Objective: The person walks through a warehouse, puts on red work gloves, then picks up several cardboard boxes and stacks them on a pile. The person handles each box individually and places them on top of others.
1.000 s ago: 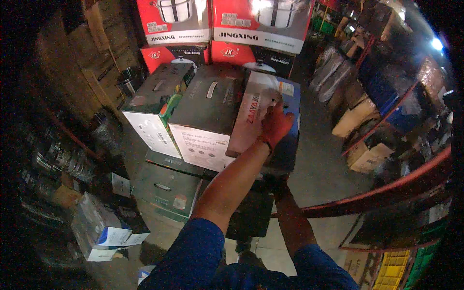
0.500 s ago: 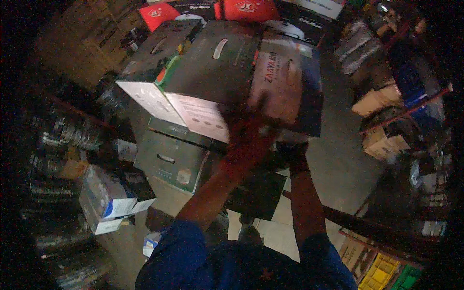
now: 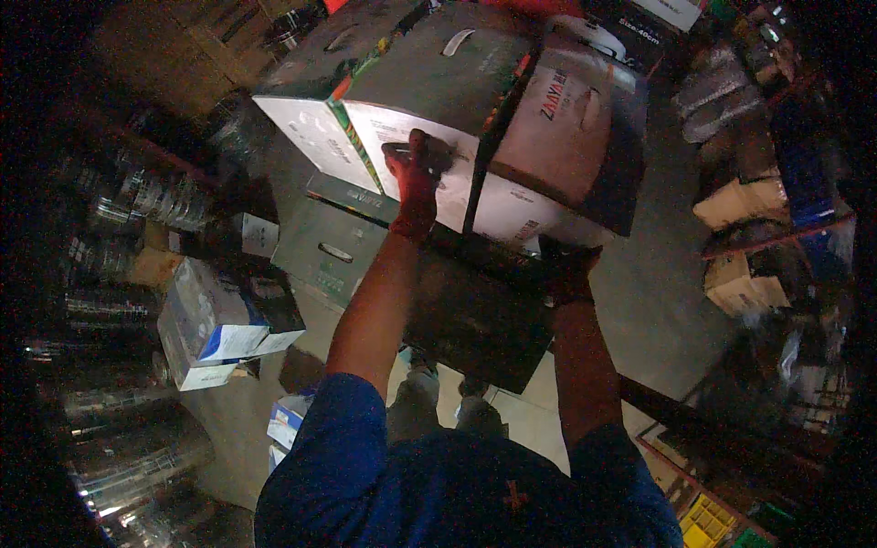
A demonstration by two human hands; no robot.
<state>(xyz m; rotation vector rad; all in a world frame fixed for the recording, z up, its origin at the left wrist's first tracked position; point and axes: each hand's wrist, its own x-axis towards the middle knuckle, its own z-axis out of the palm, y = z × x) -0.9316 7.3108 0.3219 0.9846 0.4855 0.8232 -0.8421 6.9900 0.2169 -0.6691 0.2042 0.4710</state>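
Evidently, these block-shaped cartons are smooth printed cardboard, closed over their contents. The middle carton [image 3: 438, 68] stands above a dark lower carton [image 3: 475, 306]'s rear edge; on its white face, the red-gloved left hand [image 3: 416, 187] has fingers partly spread, closed on nothing. The shadowed right hand [image 3: 570, 274] meets the right carton [image 3: 562, 137]'s bottom edge; its fingers' opening I cannot tell.

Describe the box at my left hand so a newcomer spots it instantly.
Find the row of three large boxes at top centre. Pick the middle box, dark-topped with a pale handle slot, left hand at its white front. Of the three, only this one is flanked on both sides.
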